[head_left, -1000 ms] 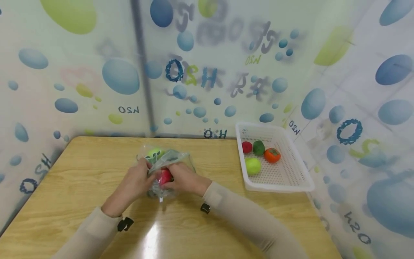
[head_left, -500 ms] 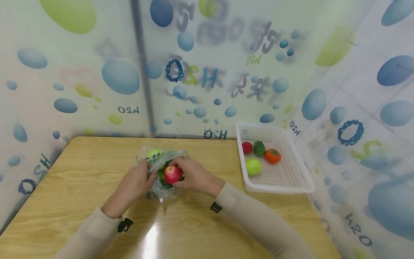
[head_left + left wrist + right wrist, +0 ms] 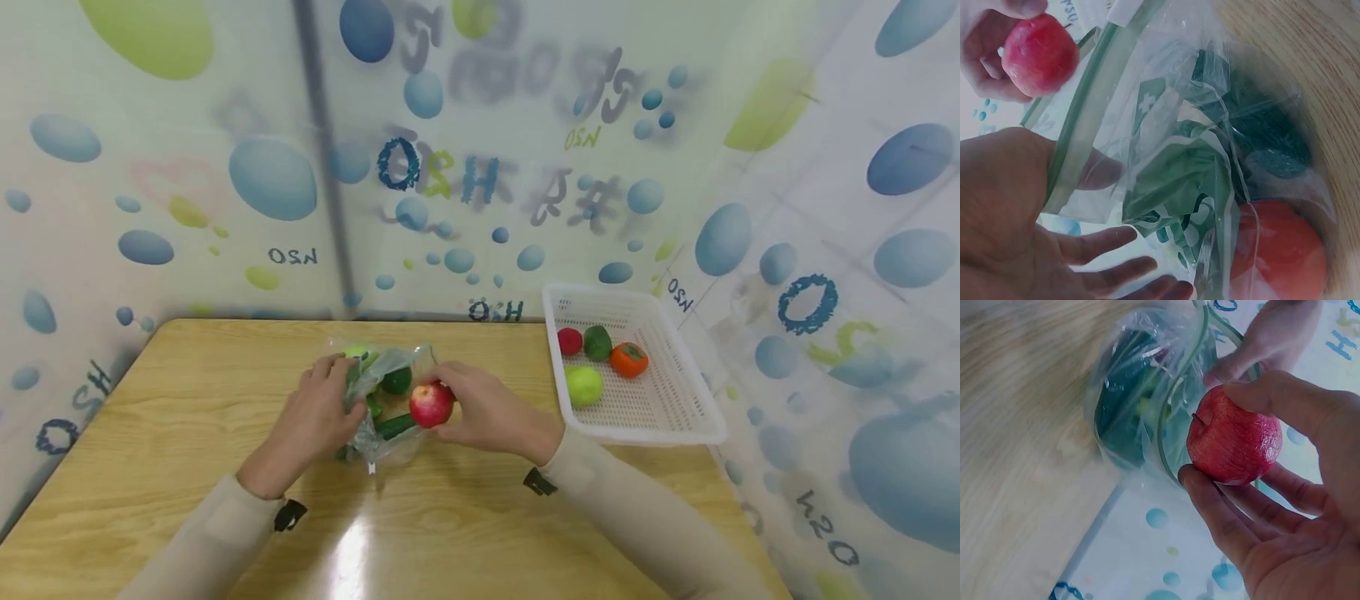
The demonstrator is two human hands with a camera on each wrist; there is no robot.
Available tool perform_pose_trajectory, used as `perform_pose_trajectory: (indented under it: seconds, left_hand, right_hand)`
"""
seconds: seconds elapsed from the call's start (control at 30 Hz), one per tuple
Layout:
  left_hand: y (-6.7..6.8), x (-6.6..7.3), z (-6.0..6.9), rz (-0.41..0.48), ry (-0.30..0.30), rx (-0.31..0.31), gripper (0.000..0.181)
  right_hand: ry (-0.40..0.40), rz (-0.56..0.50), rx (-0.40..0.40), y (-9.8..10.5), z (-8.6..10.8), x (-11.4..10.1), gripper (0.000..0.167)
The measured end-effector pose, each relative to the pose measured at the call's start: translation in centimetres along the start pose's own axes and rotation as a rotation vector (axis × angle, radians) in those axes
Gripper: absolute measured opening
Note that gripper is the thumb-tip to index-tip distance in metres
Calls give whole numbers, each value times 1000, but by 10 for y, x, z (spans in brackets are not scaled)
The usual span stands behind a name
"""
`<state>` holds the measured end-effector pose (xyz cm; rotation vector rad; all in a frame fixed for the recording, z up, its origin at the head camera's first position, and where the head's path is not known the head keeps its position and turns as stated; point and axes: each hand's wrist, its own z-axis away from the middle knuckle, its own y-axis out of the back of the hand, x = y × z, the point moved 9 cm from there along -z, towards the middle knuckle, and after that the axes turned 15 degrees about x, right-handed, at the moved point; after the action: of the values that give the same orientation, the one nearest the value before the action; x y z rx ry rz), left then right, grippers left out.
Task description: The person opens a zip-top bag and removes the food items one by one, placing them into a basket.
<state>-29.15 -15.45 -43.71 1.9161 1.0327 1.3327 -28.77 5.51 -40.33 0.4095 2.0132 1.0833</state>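
A clear zip bag (image 3: 388, 362) with green print lies on the wooden table, its mouth facing right. Just outside that mouth, my right hand (image 3: 491, 408) holds a red apple (image 3: 431, 405) between thumb and fingers. My left hand (image 3: 318, 410) is at the bag's left side; the left wrist view shows its thumb behind the plastic rim and its fingers extended, spread apart. Inside the bag are a dark green round thing (image 3: 397, 381), a long green thing like a cucumber (image 3: 395, 427) and an orange-red round thing (image 3: 1282, 250). Plastic and print partly hide the contents.
At the table's back right stands a white perforated basket (image 3: 645, 435). It holds a red round item (image 3: 570, 342), a green one (image 3: 597, 342), an orange persimmon (image 3: 628, 360) and a yellow-green fruit (image 3: 584, 386). A patterned curtain (image 3: 450, 208) borders the table's back edge.
My right hand has drawn the apple out of the bag and moved it right. The bag's mouth gapes wider, showing green items inside. The left hand's fingers have loosened slightly.
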Motion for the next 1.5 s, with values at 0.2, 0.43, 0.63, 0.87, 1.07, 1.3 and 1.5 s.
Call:
perform_pose_trajectory:
  seconds: [0.2, 0.43, 0.63, 0.87, 1.07, 1.3, 1.5]
  left_hand:
    - [-5, -2, 1, -19, -10, -37, 64]
    - [-9, -7, 2, -31, 17, -55, 61]
    - [-9, -8, 3, -38, 21, -69, 62]
    - [-7, -9, 4, -58, 26, -82, 59]
    - [-7, -11, 8, -46, 36, -85, 59]
    - [-6, -13, 10, -44, 34, -72, 57]
    - [-3, -14, 10, -55, 39, -65, 57]
  right_hand:
    - [-23, 19, 17, 22, 9, 7, 69]
    - [-25, 20, 85, 52, 19, 23, 66]
    - [-40, 53, 159, 81, 27, 35, 66]
    - [-142, 116, 176, 106, 40, 65, 65]
    - [-232, 192, 190, 128, 49, 95, 63]
    - [-350, 247, 175, 147, 54, 133, 61]
    - [-381, 300, 157, 159, 50, 154, 60]
